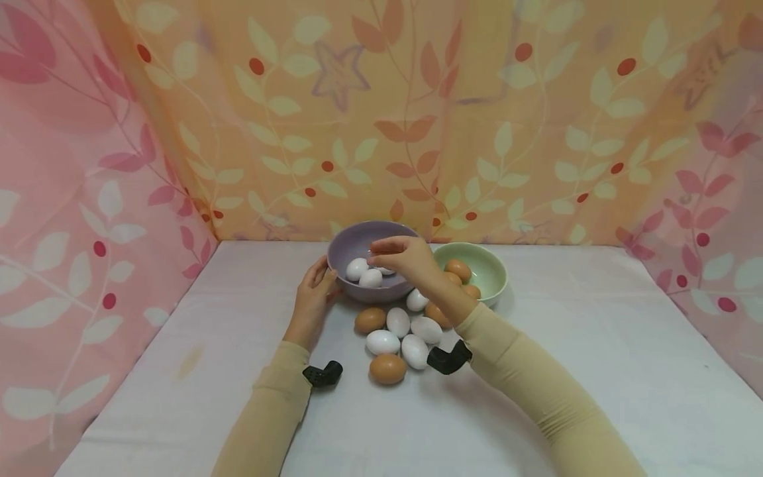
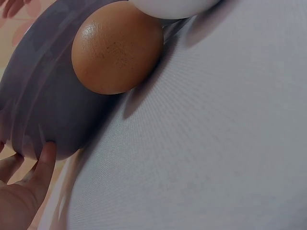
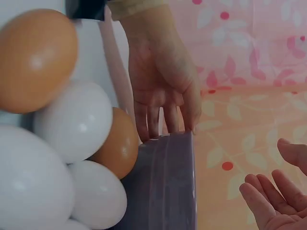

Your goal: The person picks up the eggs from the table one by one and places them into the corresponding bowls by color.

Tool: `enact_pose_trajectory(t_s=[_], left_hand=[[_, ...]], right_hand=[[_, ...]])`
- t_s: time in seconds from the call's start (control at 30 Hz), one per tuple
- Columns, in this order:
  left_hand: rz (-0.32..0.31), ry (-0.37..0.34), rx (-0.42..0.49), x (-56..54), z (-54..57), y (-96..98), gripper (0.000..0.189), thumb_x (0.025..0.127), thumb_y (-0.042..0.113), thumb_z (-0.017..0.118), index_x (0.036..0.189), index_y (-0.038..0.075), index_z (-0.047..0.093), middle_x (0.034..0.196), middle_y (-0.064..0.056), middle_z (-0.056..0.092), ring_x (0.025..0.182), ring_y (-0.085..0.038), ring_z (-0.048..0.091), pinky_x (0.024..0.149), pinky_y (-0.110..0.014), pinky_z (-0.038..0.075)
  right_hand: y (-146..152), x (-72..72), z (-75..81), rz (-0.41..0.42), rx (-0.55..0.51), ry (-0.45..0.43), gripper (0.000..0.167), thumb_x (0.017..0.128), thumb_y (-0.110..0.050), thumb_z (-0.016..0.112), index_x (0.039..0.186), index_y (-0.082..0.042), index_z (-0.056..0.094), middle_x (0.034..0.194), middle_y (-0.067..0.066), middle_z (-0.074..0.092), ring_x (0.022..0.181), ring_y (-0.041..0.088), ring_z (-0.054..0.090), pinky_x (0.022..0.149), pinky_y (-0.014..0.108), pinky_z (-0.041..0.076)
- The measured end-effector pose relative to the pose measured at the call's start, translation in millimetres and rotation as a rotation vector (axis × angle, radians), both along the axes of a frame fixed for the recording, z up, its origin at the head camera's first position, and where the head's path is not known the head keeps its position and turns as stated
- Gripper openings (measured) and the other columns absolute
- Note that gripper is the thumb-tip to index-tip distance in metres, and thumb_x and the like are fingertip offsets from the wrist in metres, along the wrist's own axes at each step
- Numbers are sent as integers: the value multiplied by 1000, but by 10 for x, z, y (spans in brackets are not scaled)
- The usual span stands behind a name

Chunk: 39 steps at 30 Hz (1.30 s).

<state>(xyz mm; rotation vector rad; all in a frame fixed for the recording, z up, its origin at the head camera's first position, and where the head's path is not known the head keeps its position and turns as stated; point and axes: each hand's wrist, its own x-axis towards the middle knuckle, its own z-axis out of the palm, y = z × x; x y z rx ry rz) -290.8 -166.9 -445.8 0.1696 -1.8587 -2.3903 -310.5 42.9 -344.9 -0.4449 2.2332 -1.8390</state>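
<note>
Against the left outer side of a purple bowl (image 1: 381,291) rests my left hand (image 1: 312,301), its fingertips and thumb touching the wall near the rim. My right hand (image 1: 411,260) is over that bowl with thumb and fingers apart; the right wrist view shows nothing between them. White eggs (image 1: 357,269) lie inside the bowl, partly hidden behind the right hand. Several loose eggs are grouped on the table in front of it, white ones (image 1: 383,342) and brown ones (image 1: 387,369). One brown egg (image 2: 117,48) sits close to the bowl's wall in the left wrist view.
A pale green bowl (image 1: 491,271) with brown eggs (image 1: 457,269) stands right of the purple one, partly behind the right forearm. White cloth covers the table (image 1: 596,318). Patterned curtains (image 1: 268,132) close off the back and both sides.
</note>
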Motion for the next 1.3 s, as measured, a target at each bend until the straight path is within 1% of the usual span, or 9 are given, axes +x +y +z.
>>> enact_pose_trajectory(t_s=[0.17,0.3,0.47,0.57,0.8,0.9,1.07,1.17,1.3], left_hand=[[2,4,3,-1,13,-4,56,103,17,54,155,14,34,163,-6,30,138,-25,45,111,-49,41],[2,8,-2,7,13,-2,56,103,17,54,155,14,33,164,-6,30,141,-23,43,111,-48,41],[3,6,10,11,1,-14,56,103,17,54,155,15,33,164,-4,30,142,-21,42,112,-47,41],[4,11,20,10,1,-26,56,103,17,53,155,15,32,163,-4,30,141,-22,43,112,-47,42],[2,17,13,4,5,-27,55,103,16,53,155,13,33,162,-6,32,138,-23,45,109,-46,43],[-4,16,19,-3,5,-21,56,103,16,53,155,13,33,162,-6,32,138,-24,45,110,-46,43],[-5,14,23,-13,9,-16,56,103,17,53,155,14,33,163,-5,31,140,-23,43,110,-46,42],[-4,7,19,-13,9,-11,56,103,17,53,155,14,33,163,-5,30,140,-22,43,109,-45,43],[-5,1,11,-11,3,-5,55,104,17,53,155,14,33,163,-5,30,139,-22,44,107,-42,45]], right_hand=[[185,195,-1,27,12,-10,39,85,-13,78,122,-3,68,122,16,71,109,13,69,89,21,54],[332,339,-31,33,40,-31,41,84,-15,79,123,-5,68,119,10,73,109,11,68,93,21,53],[476,483,-101,45,27,-55,47,85,-11,78,127,3,63,123,18,69,106,10,68,89,19,54],[544,544,-150,41,24,-50,47,85,-10,78,127,6,63,125,22,68,108,14,69,87,17,54],[714,679,-250,21,51,-58,44,83,-12,79,123,2,67,115,17,73,101,10,71,82,17,54],[772,725,-292,39,45,-45,42,83,-11,79,121,2,67,112,14,74,103,14,70,83,18,55],[826,799,-357,48,66,-54,45,84,-16,79,123,2,66,122,18,70,118,28,65,91,20,54],[843,841,-392,33,67,-65,47,84,-17,79,124,3,65,126,21,67,121,28,64,93,22,54],[861,890,-440,16,70,-80,48,83,-17,80,124,4,65,128,20,66,120,25,64,93,24,55]])
